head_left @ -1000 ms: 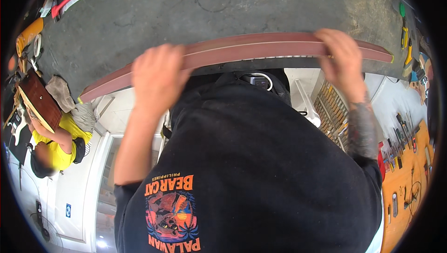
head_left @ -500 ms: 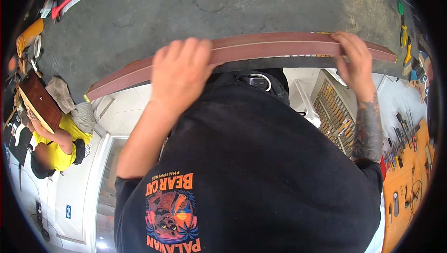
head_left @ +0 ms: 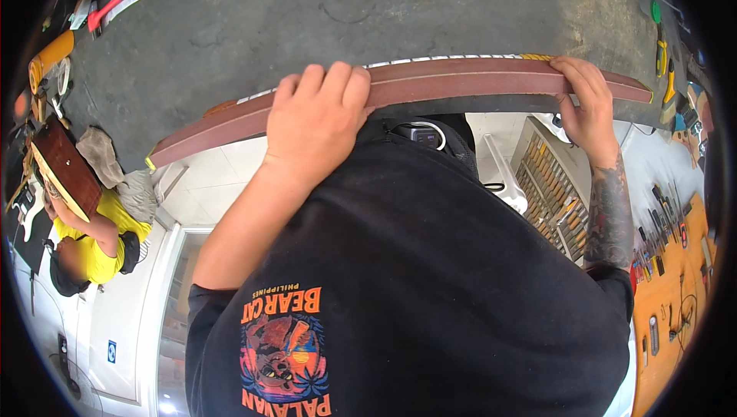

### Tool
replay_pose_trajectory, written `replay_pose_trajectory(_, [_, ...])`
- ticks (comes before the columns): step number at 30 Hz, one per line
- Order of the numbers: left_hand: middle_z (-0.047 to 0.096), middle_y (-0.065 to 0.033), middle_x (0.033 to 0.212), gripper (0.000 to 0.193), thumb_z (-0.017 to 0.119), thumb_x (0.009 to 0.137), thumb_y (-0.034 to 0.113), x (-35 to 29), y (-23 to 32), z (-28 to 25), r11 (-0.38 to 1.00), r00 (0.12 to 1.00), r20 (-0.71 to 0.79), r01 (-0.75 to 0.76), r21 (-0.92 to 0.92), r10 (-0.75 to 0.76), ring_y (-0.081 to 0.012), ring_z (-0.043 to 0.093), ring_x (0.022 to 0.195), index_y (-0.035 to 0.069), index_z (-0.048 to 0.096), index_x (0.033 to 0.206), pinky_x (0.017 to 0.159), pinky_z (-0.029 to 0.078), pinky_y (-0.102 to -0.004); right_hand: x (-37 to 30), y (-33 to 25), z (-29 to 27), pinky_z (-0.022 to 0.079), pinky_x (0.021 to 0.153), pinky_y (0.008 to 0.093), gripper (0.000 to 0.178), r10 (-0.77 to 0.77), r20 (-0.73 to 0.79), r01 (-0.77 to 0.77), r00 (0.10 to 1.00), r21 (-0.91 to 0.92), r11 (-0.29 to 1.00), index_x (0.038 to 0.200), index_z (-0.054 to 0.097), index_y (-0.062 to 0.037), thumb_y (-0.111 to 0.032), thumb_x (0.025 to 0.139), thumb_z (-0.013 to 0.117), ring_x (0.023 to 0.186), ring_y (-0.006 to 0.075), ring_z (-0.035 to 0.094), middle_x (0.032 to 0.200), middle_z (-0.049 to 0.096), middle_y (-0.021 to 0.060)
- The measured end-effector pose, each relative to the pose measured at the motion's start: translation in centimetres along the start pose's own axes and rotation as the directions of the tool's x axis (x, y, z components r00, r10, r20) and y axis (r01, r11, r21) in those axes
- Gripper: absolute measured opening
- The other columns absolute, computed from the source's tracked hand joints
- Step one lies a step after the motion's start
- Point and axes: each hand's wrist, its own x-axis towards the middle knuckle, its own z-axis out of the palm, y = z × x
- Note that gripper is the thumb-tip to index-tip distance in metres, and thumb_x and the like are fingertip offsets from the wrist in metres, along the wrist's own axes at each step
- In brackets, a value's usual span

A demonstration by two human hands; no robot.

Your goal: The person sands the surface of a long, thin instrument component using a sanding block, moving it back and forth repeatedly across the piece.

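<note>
Crosswise, the reddish-brown bar (head_left: 461, 85) lies gripped under both hands (head_left: 316, 121), ends jutting beyond them.

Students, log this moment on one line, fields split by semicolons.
left hand: gripping reddish bar; right hand: gripping bar nearer its right end; bar: along near edge of grey table; striped strip: along bar's far side

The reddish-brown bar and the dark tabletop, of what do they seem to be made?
The bar: perhaps wood or metal faced with abrasive paper; its matte, even reddish-brown faces meet at a pale edge. The tabletop: possibly rubber or coated board; its dull grey surface shows stains and scuffs.
</note>
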Motion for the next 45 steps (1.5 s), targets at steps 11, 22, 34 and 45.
replay_pose_trajectory(11, [0.066,-0.0137,0.115,0.054,0.081,0.075,0.014,-10.8,-10.9,0.0,0.982,0.981,0.060,0.182,0.052,-0.185,-0.0364,0.062,0.106,0.009,0.062,0.125,0.094,0.048,-0.0479,5.7,-10.5,6.8,0.052,0.083,0.0397,0.028,-0.157,-0.182,0.173,0.971,0.072,0.982,0.109,0.069,-0.0078,-0.009,0.081,0.067,0.096,0.0253,0.069,0.108,0.072,0.0056])
replay_pose_trajectory(22, [0.064,-0.0105,0.112,0.055,0.082,0.071,0.016,-13.5,-12.9,0.8,0.981,0.987,-0.053,0.157,0.114,-0.152,-0.0335,0.060,0.106,0.009,0.061,0.122,0.092,0.046,-0.0469,5.3,-13.5,8.3,0.052,0.082,0.0381,0.031,-0.154,-0.177,0.160,0.972,0.017,0.987,0.112,0.068,-0.0065,-0.014,0.081,0.066,0.096,0.0241,0.067,0.109,0.070,0.0068])
replay_pose_trajectory(34, [0.063,-0.0039,0.106,0.045,0.075,0.078,0.021,-5.8,-2.2,2.5,0.992,0.994,-0.099,0.059,0.112,-0.048,-0.0261,0.061,0.100,0.014,0.061,0.120,0.087,0.046,-0.0430,-1.9,-4.6,3.7,0.055,0.090,0.0436,0.046,-0.062,-0.100,0.059,0.993,-0.032,0.998,0.114,0.072,-0.0042,0.010,0.070,0.066,0.102,0.0311,0.071,0.110,0.074,0.0122])
replay_pose_trajectory(45, [0.067,-0.0056,0.113,0.056,0.080,0.070,0.016,-7.4,-1.3,3.0,0.994,0.997,-0.038,0.064,0.086,-0.061,-0.0271,0.062,0.102,0.011,0.062,0.123,0.091,0.045,-0.0428,-1.7,-4.9,3.0,0.054,0.086,0.0422,0.041,-0.072,-0.089,0.068,0.993,-0.054,0.996,0.113,0.071,-0.0056,0.004,0.074,0.069,0.100,0.0285,0.071,0.106,0.074,0.0103])
